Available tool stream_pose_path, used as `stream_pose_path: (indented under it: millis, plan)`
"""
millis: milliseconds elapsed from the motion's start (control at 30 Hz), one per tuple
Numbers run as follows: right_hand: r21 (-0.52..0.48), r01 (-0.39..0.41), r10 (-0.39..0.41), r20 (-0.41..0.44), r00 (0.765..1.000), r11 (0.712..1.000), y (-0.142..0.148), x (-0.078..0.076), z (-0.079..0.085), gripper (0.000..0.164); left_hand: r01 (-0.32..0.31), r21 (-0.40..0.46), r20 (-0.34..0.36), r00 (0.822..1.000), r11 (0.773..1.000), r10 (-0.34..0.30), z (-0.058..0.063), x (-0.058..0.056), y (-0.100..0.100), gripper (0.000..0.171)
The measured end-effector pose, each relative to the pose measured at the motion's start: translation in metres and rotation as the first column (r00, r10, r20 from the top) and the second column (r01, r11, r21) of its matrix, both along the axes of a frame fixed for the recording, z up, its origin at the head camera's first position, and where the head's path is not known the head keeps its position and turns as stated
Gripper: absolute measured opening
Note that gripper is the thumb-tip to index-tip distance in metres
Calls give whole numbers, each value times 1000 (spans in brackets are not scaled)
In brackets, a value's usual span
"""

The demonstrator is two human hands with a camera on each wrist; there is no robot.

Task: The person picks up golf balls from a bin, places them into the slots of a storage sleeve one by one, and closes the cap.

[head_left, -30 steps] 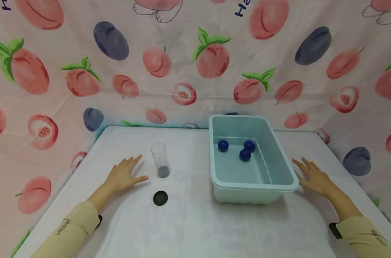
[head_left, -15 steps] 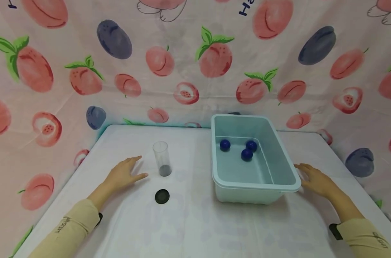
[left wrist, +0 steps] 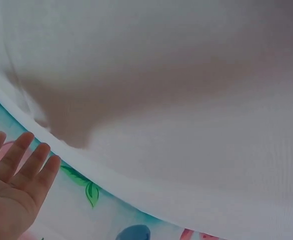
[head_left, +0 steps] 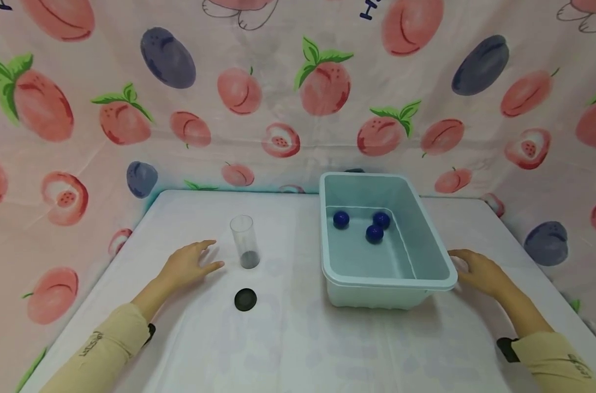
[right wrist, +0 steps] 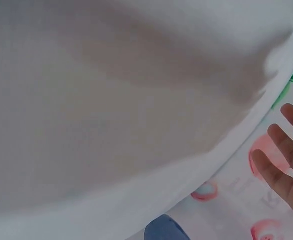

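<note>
Grey-based, a clear cylinder [head_left: 245,242] stands upright, 2 o'clock from the left hand [head_left: 186,266], fingers parted. A black disc [head_left: 245,299] lies at the cylinder's 6 o'clock, a pale-blue bin [head_left: 371,295] at its 3. The right hand [head_left: 481,274], fingers spread, is at the bin's 4, contact unclear. White cloth [head_left: 288,349] lies beneath; fruit-printed fabric [head_left: 278,60] rises at 12.

On the tabletop [head_left: 288,344] we have the tub [head_left: 376,295] towards the right edge, three balls [head_left: 374,234] inside; nearer the left edge stands the cup [head_left: 244,241], the disc [head_left: 245,299] before it.
</note>
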State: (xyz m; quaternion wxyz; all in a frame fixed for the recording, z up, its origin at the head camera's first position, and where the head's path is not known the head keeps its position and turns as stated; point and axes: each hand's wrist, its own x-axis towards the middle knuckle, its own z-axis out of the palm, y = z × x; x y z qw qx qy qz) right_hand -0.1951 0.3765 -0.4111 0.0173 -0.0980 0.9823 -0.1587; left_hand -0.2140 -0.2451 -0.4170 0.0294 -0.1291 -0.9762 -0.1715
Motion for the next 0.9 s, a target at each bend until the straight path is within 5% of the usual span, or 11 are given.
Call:
stream_pose_path:
  millis: [367, 767, 900]
  plan:
    - [-61, -4, 2, -39, 999, 998, -7, 1, 4, 49, 9, 118, 44, 999, 993, -14, 1, 0, 0, 62]
    - [-178, 20, -42, -122, 992, 984, -16, 3, 7, 48, 45, 308, 85, 994, 950, -75, 0, -3, 10, 58]
    - [-235, 33, -76, -177, 981, 972, -19, 4, 7, 42, 39, 399, 87, 993, 916, -81, 1, -4, 18, 58]
